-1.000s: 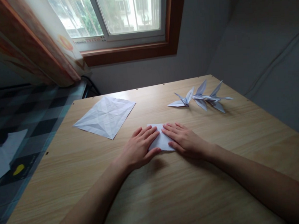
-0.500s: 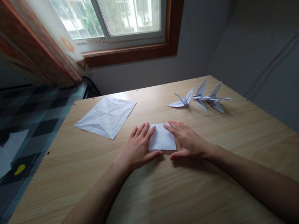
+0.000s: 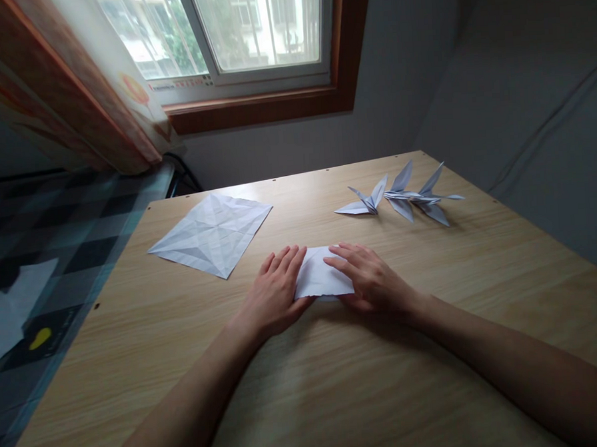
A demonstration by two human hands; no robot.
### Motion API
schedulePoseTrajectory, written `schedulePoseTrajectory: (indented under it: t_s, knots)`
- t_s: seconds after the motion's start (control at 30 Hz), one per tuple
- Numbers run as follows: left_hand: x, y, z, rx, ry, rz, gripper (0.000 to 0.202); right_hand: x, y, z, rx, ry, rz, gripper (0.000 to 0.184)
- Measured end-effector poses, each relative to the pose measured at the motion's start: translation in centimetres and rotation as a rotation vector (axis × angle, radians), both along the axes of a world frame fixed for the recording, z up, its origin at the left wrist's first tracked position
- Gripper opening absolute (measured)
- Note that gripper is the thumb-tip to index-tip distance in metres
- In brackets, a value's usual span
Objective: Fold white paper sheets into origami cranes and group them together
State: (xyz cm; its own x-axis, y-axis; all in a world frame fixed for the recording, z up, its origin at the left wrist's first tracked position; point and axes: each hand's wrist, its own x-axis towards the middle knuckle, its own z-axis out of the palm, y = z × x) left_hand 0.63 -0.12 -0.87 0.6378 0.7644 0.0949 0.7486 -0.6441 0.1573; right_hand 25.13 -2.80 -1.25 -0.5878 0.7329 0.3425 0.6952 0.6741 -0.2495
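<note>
A small folded white paper [image 3: 321, 275] lies on the wooden table [image 3: 337, 381], a little past its middle. My left hand [image 3: 277, 291] rests on the paper's left side, fingers on top and thumb tucked under the near edge. On its right side sits my right hand [image 3: 374, 281], fingers laid over the top and thumb hidden beneath. The paper's near edge is slightly raised and casts a thin shadow.
A creased, unfolded white sheet [image 3: 211, 233] lies at the back left of the table. Folded paper cranes [image 3: 402, 197] lie at the back right. Behind are a window [image 3: 238, 33], a curtain [image 3: 71, 95] and grey walls. A checked surface [image 3: 40, 257] is on the left.
Both thumbs, which lay on the table at the paper's near edge, have slipped under it. The near edge has lifted a little, and my right fingers have slid further onto the paper.
</note>
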Motion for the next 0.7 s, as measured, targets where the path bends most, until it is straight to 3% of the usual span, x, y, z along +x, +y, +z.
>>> schedulePoseTrajectory:
  t_s: [0.23,0.47,0.53,0.7]
  knots:
    - [0.4,-0.2,0.4,0.008,0.032,0.022,0.077,-0.6,0.8,-0.5,0.332,0.338,-0.149,0.02]
    - [0.2,-0.1,0.1,0.049,-0.055,0.022,0.069,-1.2,0.3,0.1,0.353,0.538,-0.152,0.005]
    - [0.1,0.0,-0.1,0.06,-0.076,0.033,0.064,-1.1,-0.1,0.3,0.372,0.478,-0.078,0.008]
    - [0.0,0.1,-0.5,0.113,-0.135,0.045,0.06,-1.6,-0.5,0.1,0.313,0.069,0.146,0.021]
